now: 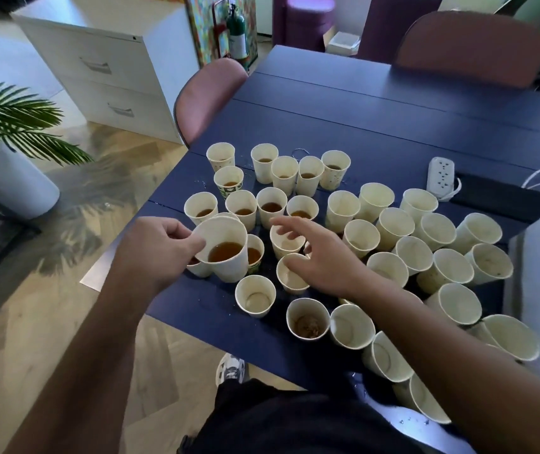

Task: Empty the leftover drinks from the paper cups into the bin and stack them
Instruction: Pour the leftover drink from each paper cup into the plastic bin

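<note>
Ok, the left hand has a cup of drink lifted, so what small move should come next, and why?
Probably the right hand, open with fingers spread, should close on the near-empty paper cup just below it. The left hand already pinches the rim of a cup holding brown drink, no bin is in view, and many cups still hold liquid, so gathering another before carrying seems sensible.

Soft daylight, wide-angle edge distortion, slight blur.

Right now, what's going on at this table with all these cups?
A person is clearing paper cups on a dark blue table. The left hand grips a cup of brown drink, lifted and tilted. The right hand hovers open over the nearby cups. Cups on the left hold liquid; those on the right look empty. No bin shows.
</note>
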A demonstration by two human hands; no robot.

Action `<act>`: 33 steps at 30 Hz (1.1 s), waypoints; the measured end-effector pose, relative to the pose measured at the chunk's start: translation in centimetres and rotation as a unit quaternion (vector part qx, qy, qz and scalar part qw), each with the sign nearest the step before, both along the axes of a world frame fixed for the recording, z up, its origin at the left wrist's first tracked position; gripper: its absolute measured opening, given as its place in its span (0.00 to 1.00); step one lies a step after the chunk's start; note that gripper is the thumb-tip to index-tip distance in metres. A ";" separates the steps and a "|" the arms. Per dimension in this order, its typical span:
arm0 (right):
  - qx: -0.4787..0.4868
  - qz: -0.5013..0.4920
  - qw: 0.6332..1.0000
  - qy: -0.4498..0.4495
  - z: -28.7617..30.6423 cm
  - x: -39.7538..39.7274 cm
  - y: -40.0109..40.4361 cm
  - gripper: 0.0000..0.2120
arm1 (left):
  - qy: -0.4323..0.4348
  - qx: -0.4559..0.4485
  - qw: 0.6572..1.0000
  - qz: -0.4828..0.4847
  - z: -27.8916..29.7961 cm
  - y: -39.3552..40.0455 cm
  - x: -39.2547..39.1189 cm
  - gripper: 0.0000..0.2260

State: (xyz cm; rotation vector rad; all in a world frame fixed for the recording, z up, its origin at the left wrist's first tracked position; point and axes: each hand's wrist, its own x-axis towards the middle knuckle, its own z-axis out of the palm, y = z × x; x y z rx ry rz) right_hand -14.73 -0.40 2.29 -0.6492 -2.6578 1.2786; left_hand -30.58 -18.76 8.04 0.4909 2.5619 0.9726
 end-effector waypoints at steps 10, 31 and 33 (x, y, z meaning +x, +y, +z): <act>-0.086 -0.132 0.975 0.159 4.1 3.7 0.0 0.40 | 0.048 0.070 0.975 -0.205 5.9 9.6 5.2 0.08; 0.133 -0.448 0.871 0.151 11.6 27.3 7.5 0.33 | 0.031 0.117 0.815 -0.567 5.3 22.2 22.2 0.04; 0.153 -0.461 0.865 0.128 11.5 29.3 7.8 0.32 | 0.019 0.104 0.798 -0.594 4.0 23.2 24.4 0.09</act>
